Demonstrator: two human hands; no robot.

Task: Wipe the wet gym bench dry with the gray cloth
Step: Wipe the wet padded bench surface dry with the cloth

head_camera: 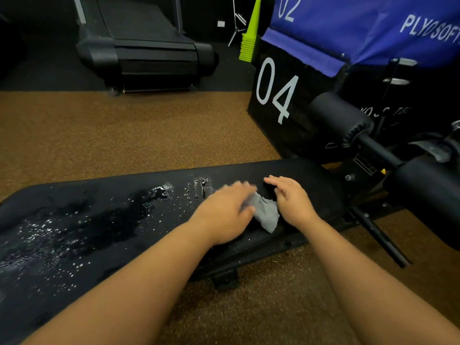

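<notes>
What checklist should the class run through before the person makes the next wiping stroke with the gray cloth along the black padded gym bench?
1. Crumpled gray cloth lies on the black padded gym bench: ok.
2. Left hand has a hold on the cloth: cannot tell, the hand is blurred.
3. Right hand is beside the cloth, fingers relaxed, gripping nothing: ok.
4. Bench is dry: not ok, water droplets and a puddle cover the pad left of the hands.
5. Path leftward over the wet area has nothing lying on it: ok.

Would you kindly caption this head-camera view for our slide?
Both hands, left hand and right hand, meet at the gray cloth on a water-beaded gym bench.
</notes>
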